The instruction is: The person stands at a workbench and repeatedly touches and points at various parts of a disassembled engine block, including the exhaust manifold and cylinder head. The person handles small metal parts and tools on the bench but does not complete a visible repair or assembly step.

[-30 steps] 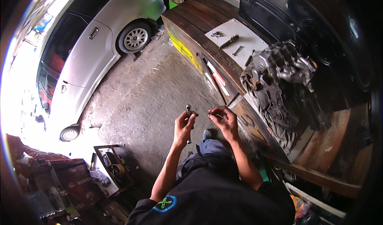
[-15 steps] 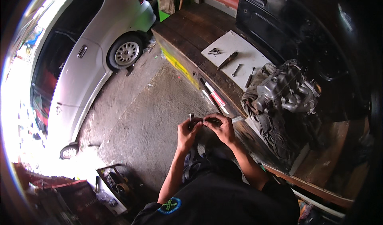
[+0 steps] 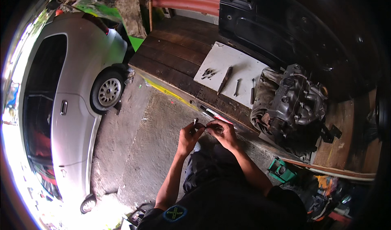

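Note:
My left hand is closed round a slim metal tool with a shiny rounded end that sticks up above the fingers. Most of that tool is hidden in the grip, so its exact kind does not show. My right hand is pinched shut close beside the left, fingertips nearly meeting. Whatever the right fingers hold is too small and dark to make out. Both hands are in front of my body, over the floor near the bench's front edge.
A wooden bench carries a white board with small dark parts, a dark long-handled tool, a spanner and a screwdriver. An engine rests on cloth at the right. A silver car stands left.
My view has turned toward the bench's far end, and the car appears further left. Both hands stay close together in front of me, with the shiny-ended tool still in the left.

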The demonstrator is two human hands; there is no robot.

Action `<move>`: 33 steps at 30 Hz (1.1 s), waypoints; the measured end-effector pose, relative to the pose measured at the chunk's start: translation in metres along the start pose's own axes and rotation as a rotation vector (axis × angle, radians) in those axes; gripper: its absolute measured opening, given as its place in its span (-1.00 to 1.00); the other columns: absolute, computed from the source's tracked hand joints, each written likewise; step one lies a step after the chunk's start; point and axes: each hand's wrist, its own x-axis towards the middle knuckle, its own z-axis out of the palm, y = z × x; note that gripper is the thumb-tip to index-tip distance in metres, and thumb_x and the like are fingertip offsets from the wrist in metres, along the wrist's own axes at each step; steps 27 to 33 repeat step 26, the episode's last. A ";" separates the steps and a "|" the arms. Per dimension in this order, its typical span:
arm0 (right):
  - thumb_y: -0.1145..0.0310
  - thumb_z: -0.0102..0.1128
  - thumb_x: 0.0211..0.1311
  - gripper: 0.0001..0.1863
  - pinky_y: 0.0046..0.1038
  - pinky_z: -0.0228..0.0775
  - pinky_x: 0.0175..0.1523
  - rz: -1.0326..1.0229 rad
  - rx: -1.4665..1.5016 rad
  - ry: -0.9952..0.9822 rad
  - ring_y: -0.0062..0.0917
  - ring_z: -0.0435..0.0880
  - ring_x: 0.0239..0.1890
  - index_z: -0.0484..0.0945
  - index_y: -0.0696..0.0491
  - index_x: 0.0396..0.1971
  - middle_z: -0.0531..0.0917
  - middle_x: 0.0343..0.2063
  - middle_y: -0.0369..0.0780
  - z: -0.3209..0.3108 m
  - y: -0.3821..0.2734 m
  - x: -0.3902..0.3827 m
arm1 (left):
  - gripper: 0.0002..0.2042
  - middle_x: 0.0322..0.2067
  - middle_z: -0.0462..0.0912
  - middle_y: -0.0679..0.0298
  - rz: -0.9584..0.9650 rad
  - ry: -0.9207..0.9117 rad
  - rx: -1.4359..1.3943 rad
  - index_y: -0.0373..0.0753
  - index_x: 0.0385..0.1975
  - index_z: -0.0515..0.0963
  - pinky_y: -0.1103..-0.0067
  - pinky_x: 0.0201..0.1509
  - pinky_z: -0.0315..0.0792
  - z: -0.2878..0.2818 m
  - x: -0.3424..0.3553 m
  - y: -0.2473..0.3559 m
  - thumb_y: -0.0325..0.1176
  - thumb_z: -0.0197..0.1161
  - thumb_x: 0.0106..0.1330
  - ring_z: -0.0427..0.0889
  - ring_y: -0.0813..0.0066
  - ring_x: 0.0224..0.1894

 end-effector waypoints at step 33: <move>0.46 0.30 0.16 -0.83 -0.53 0.56 -0.19 0.292 0.005 0.486 -0.58 0.67 -0.30 0.59 0.08 -0.23 0.68 -0.34 -0.24 -0.034 0.178 0.271 | -0.76 -0.49 0.48 0.51 -0.446 -0.158 -0.275 -0.22 -0.12 0.60 0.71 -0.39 0.26 -0.010 0.263 -0.064 -0.27 0.26 0.28 0.33 0.76 -0.46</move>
